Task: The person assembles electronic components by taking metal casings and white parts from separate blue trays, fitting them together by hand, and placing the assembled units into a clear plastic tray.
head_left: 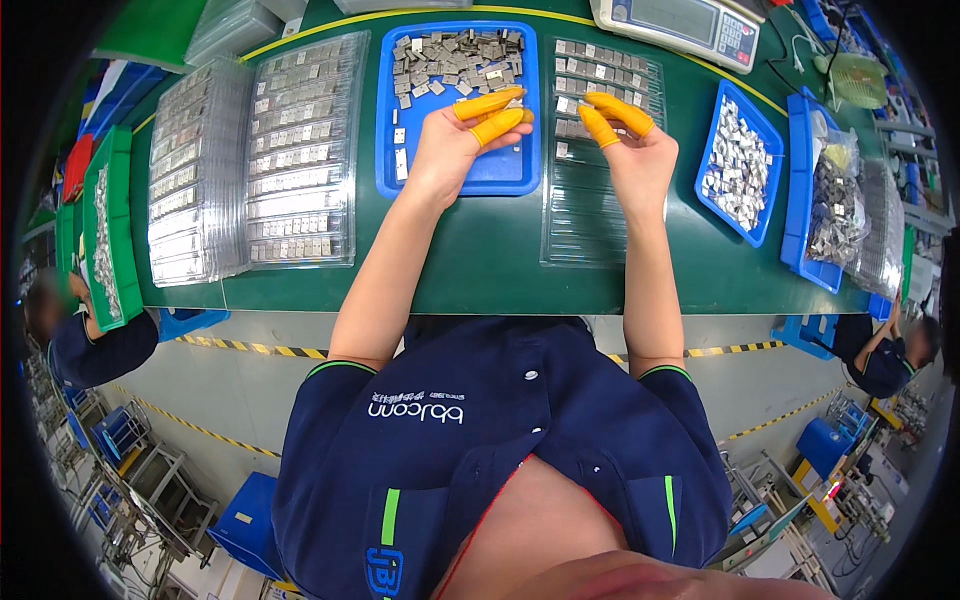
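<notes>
My left hand [462, 138], with yellow finger cots, is over the right side of a blue tray [384, 130]. Its thumb and fingers are closed in a pinch; what lies between the tips is too small to make out. Small silvery rectangular metal parts [450, 62] are heaped at the far end of that tray. Over a clear plastic slotted tray [583, 225] is my right hand [640, 150], also in yellow finger cots. Its fingertips come together by the rows, and whatever they hold is hidden. Metal parts [605, 62] fill the far rows; the nearer slots are bare.
Filled clear trays [300, 150] and a taller stack [195, 180] stand on the left, beside a green bin [120, 230]. At right are a blue tray of white-and-silver parts [738, 165] and another blue bin [800, 190]. A scale [680, 25] sits at the back. Co-workers sit at both sides.
</notes>
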{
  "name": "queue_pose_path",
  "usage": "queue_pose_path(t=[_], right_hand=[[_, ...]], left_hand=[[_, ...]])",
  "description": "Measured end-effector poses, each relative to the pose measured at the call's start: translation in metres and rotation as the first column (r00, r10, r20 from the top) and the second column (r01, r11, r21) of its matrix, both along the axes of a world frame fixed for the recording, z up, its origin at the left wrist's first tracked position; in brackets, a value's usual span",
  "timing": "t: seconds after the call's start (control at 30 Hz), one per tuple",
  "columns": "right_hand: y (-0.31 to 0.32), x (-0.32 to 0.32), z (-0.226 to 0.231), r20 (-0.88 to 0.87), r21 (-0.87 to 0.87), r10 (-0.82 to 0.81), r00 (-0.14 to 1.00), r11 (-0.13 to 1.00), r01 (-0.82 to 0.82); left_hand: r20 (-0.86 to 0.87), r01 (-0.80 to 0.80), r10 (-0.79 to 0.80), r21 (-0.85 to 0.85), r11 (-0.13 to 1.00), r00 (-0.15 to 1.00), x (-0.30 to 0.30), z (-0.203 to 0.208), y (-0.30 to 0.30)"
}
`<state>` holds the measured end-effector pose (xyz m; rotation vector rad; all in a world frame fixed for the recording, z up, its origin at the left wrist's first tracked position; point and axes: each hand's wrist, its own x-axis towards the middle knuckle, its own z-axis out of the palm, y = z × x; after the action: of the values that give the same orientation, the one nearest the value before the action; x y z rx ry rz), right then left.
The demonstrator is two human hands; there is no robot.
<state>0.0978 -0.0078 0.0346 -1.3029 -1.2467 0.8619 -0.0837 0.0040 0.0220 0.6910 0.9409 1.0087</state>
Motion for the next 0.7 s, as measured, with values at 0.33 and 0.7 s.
queue_pose_path(t=[0.33,0.7], right_hand=[[-0.004,-0.001,0.001,-0.207,-0.272,0.046,0.977,0.957,-0.103],[-0.004,-0.002,-0.005,-0.392,-0.184,0.082,0.916,0.969,-0.165]], left_hand=[[-0.15,0.032,-0.02,0.074,0.997,0.988,0.003,0.003,-0.001],[-0.087,-0.042,0.056,0.153,0.987,0.995,0.006,-0.004,-0.001]])
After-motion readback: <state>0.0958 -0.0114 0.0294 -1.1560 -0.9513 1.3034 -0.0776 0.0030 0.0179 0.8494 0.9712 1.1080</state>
